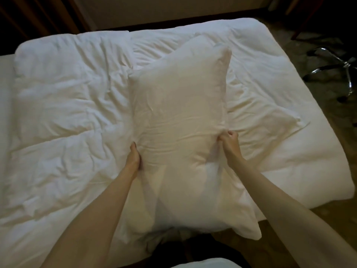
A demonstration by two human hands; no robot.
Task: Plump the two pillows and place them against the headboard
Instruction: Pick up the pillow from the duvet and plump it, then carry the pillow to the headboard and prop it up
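A large white pillow (177, 105) is held lengthwise in front of me, above a bed covered by a rumpled white duvet (63, 113). My left hand (134, 157) presses into the pillow's left side near its middle. My right hand (229, 142) clutches the fabric on its right side at about the same height. The pillow's near end hangs toward my body, and its far end points toward the far side of the bed. A white edge (204, 264) at the bottom of the view may be a second pillow; I cannot tell.
A dark wall and a wooden edge (173, 22) run along the far side of the bed. A chrome star-shaped chair base (342, 68) stands on the carpet at the right. The bed's right edge (328, 132) drops to the floor.
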